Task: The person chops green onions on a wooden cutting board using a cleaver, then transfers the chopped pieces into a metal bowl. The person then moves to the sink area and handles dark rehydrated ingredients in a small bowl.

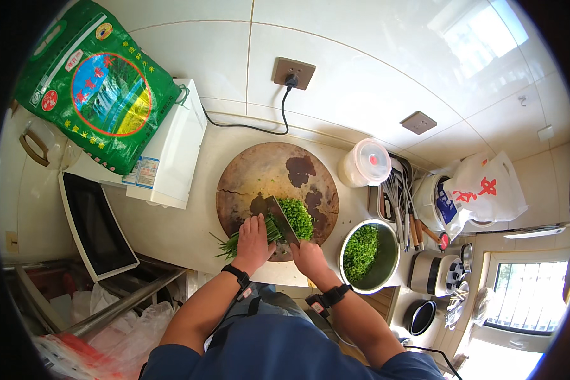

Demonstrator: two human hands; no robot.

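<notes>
My right hand [310, 260] grips the handle of a kitchen knife [282, 220], its blade standing on a round wooden chopping board [275, 164]. Flat on a bundle of long green stalks [231, 244], perhaps chives or scallions, lies my left hand [253, 242], its fingertips close to the blade's left side. A pile of finely chopped greens [296, 217] sits against the right side of the blade. Right of the board, a metal bowl [387, 254] holds more chopped greens [360, 251]. The board has a crack and dark wet patches.
Behind the bowl stand a lidded plastic container [365, 163] and a holder with whisks [395, 194]. A green rice bag [109, 90] rests on a white appliance [178, 142] at left. A black cord [247, 125] runs to the wall socket. Plastic bags [128, 332] lie lower left.
</notes>
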